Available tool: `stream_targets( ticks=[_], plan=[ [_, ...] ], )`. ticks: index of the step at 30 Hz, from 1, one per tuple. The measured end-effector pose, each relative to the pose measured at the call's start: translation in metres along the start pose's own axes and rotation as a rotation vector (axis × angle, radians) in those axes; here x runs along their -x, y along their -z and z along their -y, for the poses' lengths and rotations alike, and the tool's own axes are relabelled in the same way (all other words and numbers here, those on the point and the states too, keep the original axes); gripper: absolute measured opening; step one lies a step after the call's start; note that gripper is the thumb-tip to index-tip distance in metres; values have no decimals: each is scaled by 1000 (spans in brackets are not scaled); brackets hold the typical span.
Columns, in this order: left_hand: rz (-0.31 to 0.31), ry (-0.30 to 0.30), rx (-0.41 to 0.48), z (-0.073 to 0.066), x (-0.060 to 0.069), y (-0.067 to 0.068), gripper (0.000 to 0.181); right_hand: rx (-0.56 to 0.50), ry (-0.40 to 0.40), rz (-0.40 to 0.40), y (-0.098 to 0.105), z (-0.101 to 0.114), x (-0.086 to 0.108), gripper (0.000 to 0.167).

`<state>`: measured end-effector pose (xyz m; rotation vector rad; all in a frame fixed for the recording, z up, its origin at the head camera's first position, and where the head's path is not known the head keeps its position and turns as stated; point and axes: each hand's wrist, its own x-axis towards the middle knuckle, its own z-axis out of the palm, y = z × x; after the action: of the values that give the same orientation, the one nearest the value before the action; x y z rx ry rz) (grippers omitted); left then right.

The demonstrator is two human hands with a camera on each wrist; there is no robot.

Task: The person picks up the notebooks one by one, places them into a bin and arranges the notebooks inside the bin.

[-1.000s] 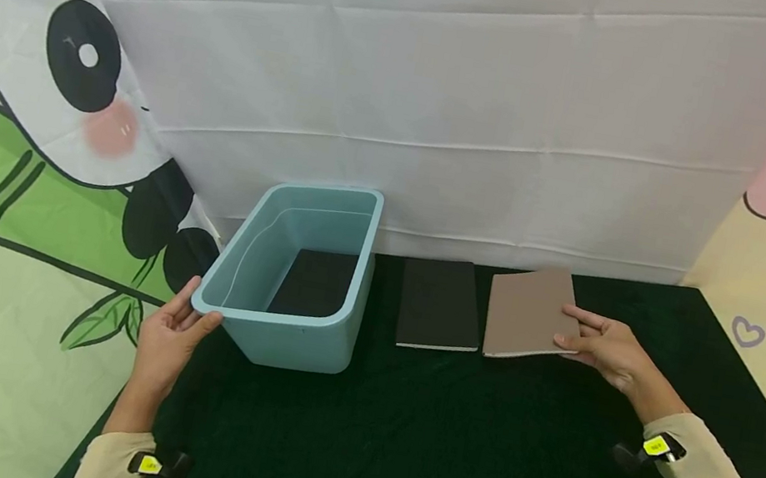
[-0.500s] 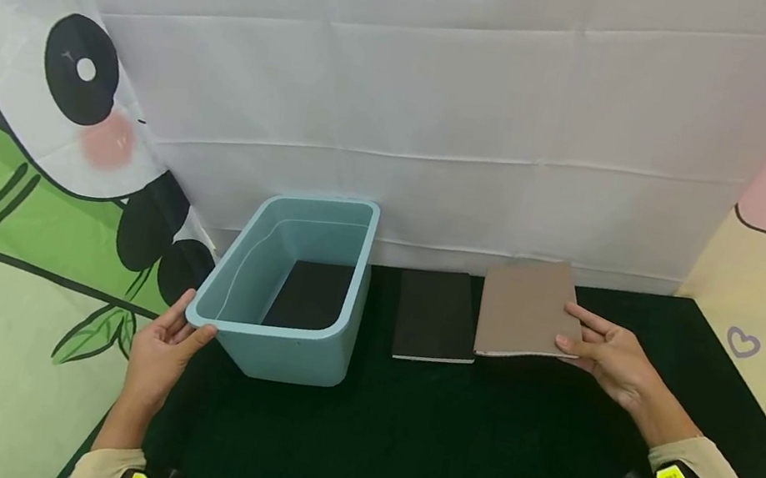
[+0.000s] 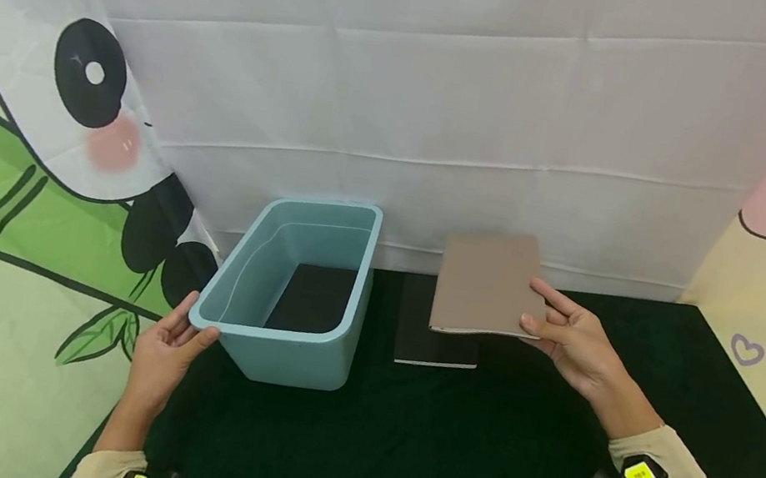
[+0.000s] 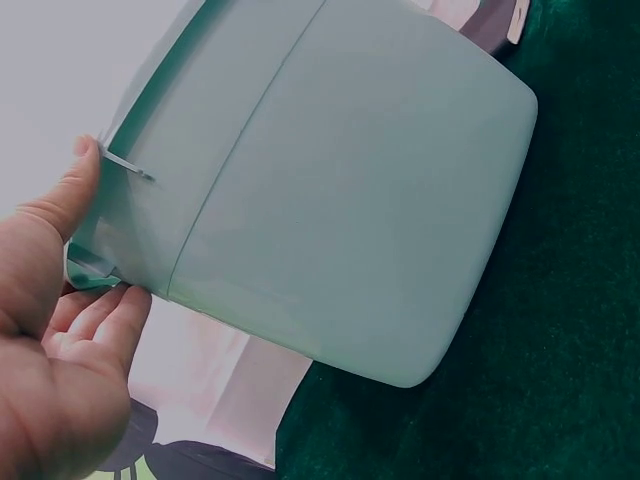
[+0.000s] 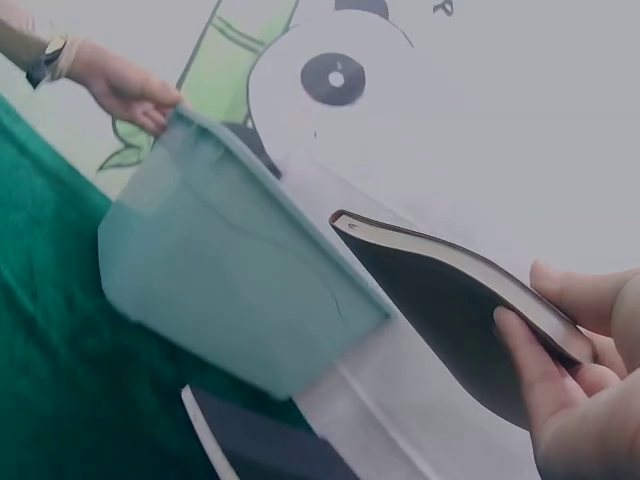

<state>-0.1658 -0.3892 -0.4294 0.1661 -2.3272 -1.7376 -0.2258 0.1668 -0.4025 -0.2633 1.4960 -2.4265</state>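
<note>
Shifting toward nine o'clock in the last half-second, the taupe rectangular soft-cover notebook [image 3: 485,283] now overlaps, in the head view, the black rectangular notebook [image 3: 436,349] on the dark green cloth [image 3: 391,460]. The right hand [image 3: 581,348] pinches its four-o'clock corner, thumb and fingers parted only by its thickness. The left hand [image 3: 160,362] grips the light-blue plastic tub [image 3: 286,362] at its eight-o'clock rim corner. The taupe notebook is raised, outside the tub; the carry appears under way.

I see the left hand [image 4: 50,365] gripping the pale teal bin [image 4: 340,190] by its near left rim corner, thumb apart from the fingers. Dark green cloth [image 4: 550,330] borders the bin's base; printed fabric [image 4: 205,375] shows beyond the fingers.
</note>
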Motion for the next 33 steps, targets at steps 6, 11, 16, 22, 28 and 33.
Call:
stream_targets(
  ticks=[6,11,16,22,28,33],
  plan=[
    [8,-6,-2,-1,0,1,75,-10,-10,10,-31,1,-19,80],
    [10,-3,3,-1,-2,0,75,1,-21,9,-57,4,-37,78],
    [-2,6,28,0,-1,-1,74,32,-21,29,-81,4,-54,72],
    [-11,14,24,1,0,-1,74,37,-28,36,-106,-2,-74,69],
    [-4,6,32,1,1,-2,74,26,-45,47,-124,-13,-88,69],
    [-3,-5,13,2,0,-1,74,39,-59,54,-138,-20,-101,68]
  ],
)
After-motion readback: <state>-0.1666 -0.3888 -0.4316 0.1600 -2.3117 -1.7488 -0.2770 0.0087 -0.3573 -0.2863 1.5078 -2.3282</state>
